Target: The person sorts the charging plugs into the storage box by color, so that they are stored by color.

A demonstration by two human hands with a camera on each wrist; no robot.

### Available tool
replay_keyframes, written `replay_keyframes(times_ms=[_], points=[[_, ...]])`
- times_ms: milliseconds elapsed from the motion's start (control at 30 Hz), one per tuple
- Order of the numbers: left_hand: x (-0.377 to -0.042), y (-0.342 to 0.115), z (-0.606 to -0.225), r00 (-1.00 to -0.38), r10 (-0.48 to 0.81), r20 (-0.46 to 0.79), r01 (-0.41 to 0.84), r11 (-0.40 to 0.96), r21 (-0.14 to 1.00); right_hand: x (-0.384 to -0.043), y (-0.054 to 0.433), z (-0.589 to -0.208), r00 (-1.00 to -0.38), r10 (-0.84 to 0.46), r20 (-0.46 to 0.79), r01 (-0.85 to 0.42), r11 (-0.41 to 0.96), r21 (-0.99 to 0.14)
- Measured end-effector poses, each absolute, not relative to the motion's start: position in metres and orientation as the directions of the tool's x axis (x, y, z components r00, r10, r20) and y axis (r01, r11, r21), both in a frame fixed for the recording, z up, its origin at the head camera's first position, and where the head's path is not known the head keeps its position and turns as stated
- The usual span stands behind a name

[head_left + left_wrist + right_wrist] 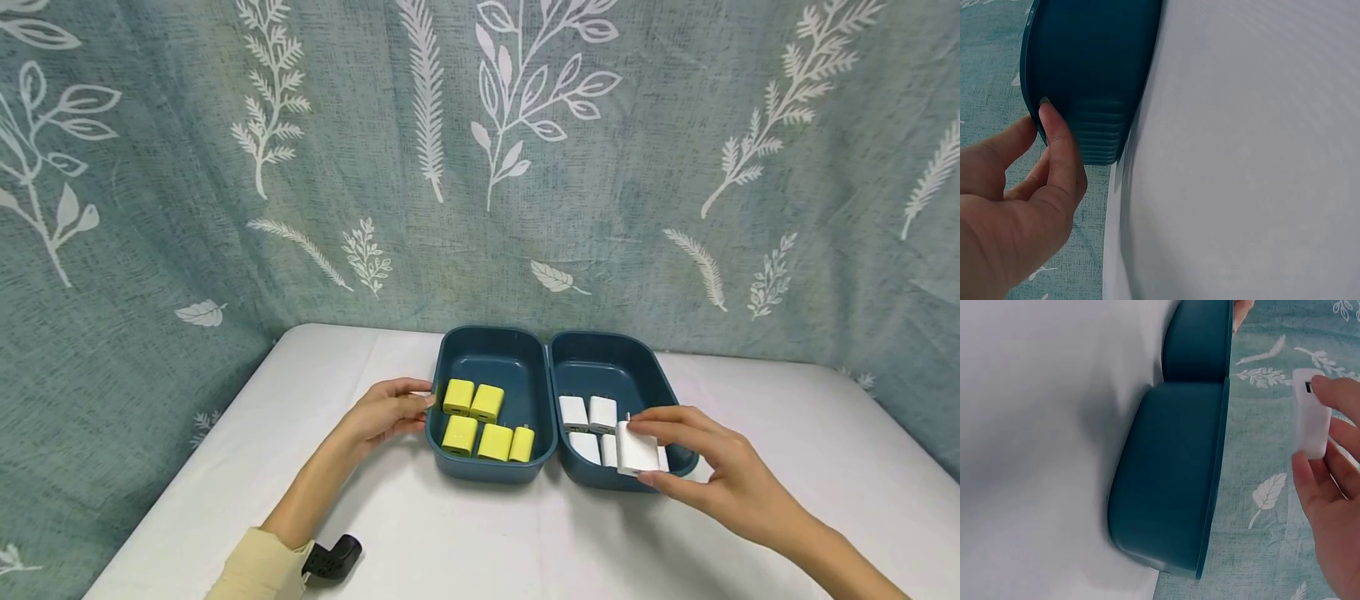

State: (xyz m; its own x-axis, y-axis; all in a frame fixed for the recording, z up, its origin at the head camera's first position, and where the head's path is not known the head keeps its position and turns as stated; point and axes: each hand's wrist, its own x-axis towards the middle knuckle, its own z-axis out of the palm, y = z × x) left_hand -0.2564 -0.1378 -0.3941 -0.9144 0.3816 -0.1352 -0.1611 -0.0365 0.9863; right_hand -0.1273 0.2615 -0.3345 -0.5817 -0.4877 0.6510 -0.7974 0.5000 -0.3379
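Observation:
In the head view my right hand (720, 475) pinches a white charger plug (636, 450) between thumb and fingers, above the front of the right blue bin (663, 375). The right wrist view shows this charger (1312, 419) with its port end beside the thumb. Several white chargers (602, 414) lie in that bin, some partly hidden behind the held one. My left hand (386, 414) grips the rim of the left blue bin (491, 337) at its left side; in the left wrist view, fingers and thumb meet at the bin's (1085, 75) edge. Several yellow chargers (459, 435) lie in that bin's front part.
The two bins stand side by side, touching, on a white-covered table (465, 550). A teal curtain (465, 250) with white leaf prints hangs behind and at the sides. A black device (333, 558) sits at the left wrist by the sleeve.

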Motion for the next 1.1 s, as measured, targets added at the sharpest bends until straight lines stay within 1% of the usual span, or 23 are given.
replay_keyframes(times_ms=[233, 333, 467, 700, 900, 933, 1100], points=[[-0.256, -0.138, -0.395, -0.915, 0.379, -0.139, -0.164, -0.035, 0.986, -0.145, 0.267, -0.332, -0.706, -0.411, 0.576, -0.69, 0.581, -0.432], [-0.256, -0.137, -0.395, -0.915, 0.379, -0.138, -0.164, -0.036, 0.986, -0.151, 0.268, -0.333, -0.724, -0.389, 0.57, -0.671, 0.59, -0.449], [-0.256, -0.137, -0.394, -0.916, 0.378, -0.136, -0.16, -0.032, 0.987, -0.16, 0.268, -0.333, -0.723, -0.365, 0.586, -0.665, 0.598, -0.447], [-0.256, -0.138, -0.394, -0.916, 0.377, -0.137, -0.162, -0.033, 0.986, -0.176, 0.273, -0.332, -0.731, -0.374, 0.571, -0.655, 0.618, -0.434], [-0.256, -0.138, -0.394, -0.919, 0.371, -0.137, -0.159, -0.03, 0.987, -0.19, 0.282, -0.334, -0.733, -0.412, 0.541, -0.646, 0.672, -0.363], [-0.255, -0.138, -0.394, -0.919, 0.371, -0.136, -0.158, -0.029, 0.987, -0.191, 0.284, -0.335, -0.738, -0.413, 0.534, -0.637, 0.687, -0.349], [-0.255, -0.137, -0.393, -0.919, 0.37, -0.135, -0.157, -0.028, 0.987, -0.195, 0.287, -0.341, -0.783, -0.395, 0.48, -0.585, 0.73, -0.353]])
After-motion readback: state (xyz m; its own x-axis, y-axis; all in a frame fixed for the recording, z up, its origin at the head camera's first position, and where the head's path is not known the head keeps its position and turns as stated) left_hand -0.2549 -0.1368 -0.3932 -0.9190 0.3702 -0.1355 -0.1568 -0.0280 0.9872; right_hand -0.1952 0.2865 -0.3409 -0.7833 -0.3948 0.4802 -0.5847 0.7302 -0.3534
